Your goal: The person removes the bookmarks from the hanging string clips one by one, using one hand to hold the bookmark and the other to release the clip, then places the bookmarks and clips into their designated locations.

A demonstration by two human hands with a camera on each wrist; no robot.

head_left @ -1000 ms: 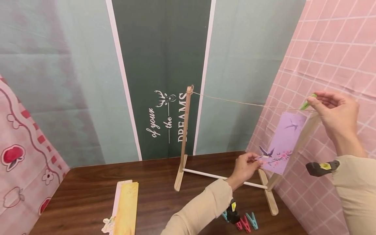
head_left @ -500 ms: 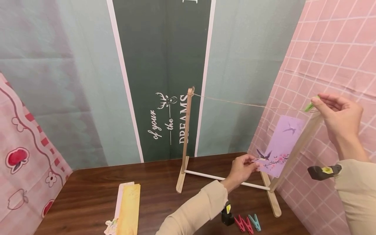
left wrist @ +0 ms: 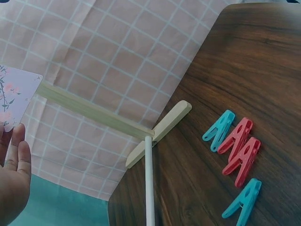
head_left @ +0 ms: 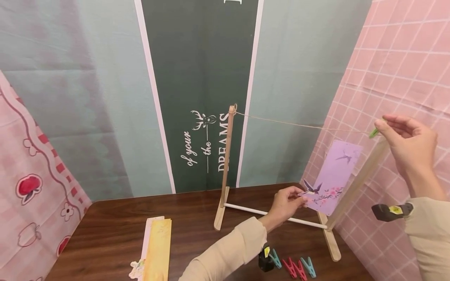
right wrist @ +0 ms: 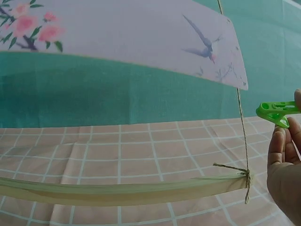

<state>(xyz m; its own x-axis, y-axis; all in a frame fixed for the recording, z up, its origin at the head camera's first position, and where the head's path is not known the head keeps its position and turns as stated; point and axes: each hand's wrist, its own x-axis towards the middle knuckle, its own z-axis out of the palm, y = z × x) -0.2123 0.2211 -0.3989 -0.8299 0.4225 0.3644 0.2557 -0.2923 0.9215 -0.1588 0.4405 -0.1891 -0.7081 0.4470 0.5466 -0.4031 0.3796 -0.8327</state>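
My left hand point(head_left: 286, 203) pinches the lower left corner of a purple bookmark-like card point(head_left: 334, 175) printed with swallows and pink blossoms. The card is tilted, its upper end just below the string point(head_left: 281, 121) in the head view; in the right wrist view it overlaps the string point(right wrist: 243, 127). My right hand point(head_left: 413, 144) pinches a green clothespin point(right wrist: 277, 110) near the string's right end. A gap shows between clothespin and card in the right wrist view. The left wrist view catches the fingers of my left hand point(left wrist: 14, 174) at the card's corner.
The string runs between two posts of a wooden stand point(head_left: 227, 152) joined by a white rod point(head_left: 246, 209). Red clothespins point(head_left: 290, 268) and blue clothespins point(head_left: 308, 267) lie in front. Yellow and pink cards point(head_left: 158, 249) are stacked at left. A pink tiled cloth point(head_left: 404, 70) hangs at right.
The card in my left hand has shifted a little left and down, away from the string. My right hand keeps the clothespin near the right post. The head view has swung slightly left.
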